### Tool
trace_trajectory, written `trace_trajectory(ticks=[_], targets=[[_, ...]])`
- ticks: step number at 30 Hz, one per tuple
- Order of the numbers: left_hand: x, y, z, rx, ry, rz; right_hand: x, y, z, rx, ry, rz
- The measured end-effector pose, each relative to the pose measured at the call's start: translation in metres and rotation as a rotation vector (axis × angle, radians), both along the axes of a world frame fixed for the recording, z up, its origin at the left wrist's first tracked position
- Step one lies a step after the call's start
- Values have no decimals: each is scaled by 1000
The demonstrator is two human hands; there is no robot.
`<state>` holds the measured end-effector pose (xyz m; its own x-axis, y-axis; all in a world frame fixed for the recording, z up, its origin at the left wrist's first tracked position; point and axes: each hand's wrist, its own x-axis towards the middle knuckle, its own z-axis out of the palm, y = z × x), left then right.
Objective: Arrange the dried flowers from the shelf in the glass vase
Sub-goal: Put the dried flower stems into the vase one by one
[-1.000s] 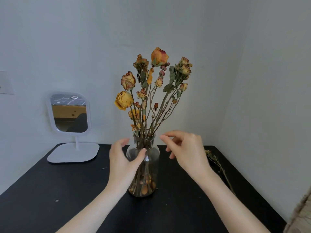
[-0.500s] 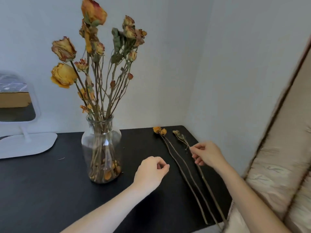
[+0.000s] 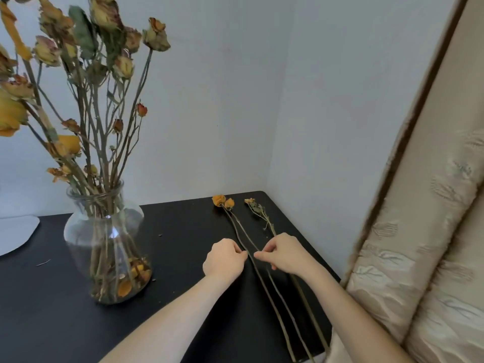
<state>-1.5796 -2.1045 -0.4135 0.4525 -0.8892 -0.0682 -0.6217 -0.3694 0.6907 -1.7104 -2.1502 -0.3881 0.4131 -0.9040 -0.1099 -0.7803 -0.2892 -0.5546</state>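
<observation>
A glass vase (image 3: pixel 104 244) stands on the left of the black shelf (image 3: pixel 183 226) and holds a tall bunch of dried roses (image 3: pixel 104 61). Three loose dried flowers lie side by side on the right of the shelf. Two have orange heads (image 3: pixel 222 201) and the third has a pale head (image 3: pixel 251 201); their long stems run toward me. My left hand (image 3: pixel 225 259) pinches the leftmost stem with curled fingers. My right hand (image 3: pixel 281 254) pinches the middle stem right beside it and covers part of the third stem. The stems still rest flat on the shelf.
A white mirror base (image 3: pixel 15 234) sits at the far left edge. The shelf ends at a wall corner behind the flower heads. A beige patterned curtain (image 3: pixel 419 244) hangs close along the shelf's right edge. Small dry crumbs lie near the vase.
My view swung right, away from the vase. Both hands left the vase, moved to the loose stems on the right and closed their fingertips on them.
</observation>
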Motion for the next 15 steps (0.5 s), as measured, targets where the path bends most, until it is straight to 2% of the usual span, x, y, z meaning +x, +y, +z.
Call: trace_trajectory(ticks=[5,15], targets=[[5,-1,-3,-5,18,-6,-1,-1,2,19,-32,-25],[35,4,-2,-84,75,73,-3,4,25,-26,-334,-77]])
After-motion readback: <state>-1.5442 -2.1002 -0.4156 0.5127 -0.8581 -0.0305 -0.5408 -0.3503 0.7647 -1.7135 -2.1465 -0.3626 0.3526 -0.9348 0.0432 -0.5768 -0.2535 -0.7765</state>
